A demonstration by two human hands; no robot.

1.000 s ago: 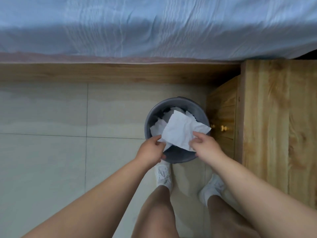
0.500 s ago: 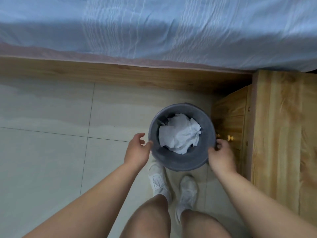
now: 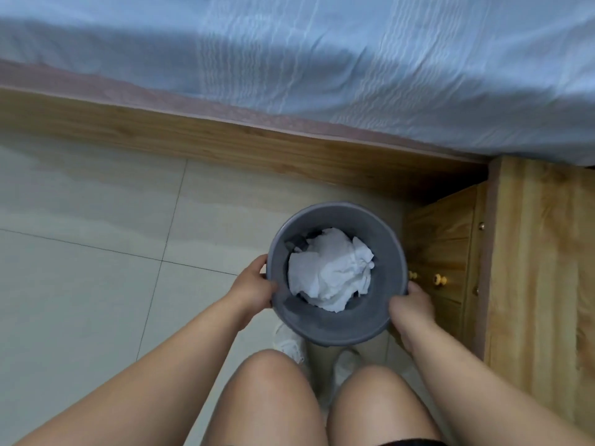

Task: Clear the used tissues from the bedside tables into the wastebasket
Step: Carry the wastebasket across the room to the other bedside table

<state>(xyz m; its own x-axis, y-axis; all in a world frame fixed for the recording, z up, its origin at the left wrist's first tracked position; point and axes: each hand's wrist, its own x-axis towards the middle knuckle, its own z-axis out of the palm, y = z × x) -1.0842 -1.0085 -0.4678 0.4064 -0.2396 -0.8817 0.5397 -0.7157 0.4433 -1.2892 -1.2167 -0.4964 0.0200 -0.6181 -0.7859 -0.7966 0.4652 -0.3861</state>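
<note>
A round grey wastebasket [image 3: 335,326] is in front of my knees, above the tiled floor. Crumpled white tissues [image 3: 331,272] fill its inside. My left hand [image 3: 254,286] grips the basket's left rim, thumb over the edge. On the opposite side, my right hand [image 3: 410,305] holds the right rim and wall, fingers curled round it. The basket's underside is hidden, so I cannot tell whether it touches the floor.
A wooden bedside table [image 3: 541,284] with brass drawer knobs [image 3: 438,279] stands close on the right. The bed with a light blue sheet [image 3: 322,66] and wooden frame [image 3: 225,140] runs across the far side. Pale floor tiles [image 3: 96,252] spread to the left.
A second ago both hands held a white tissue over the basket. They let it fall inside, moved apart to the rim, and now grip the basket, which looks nearer to me.
</note>
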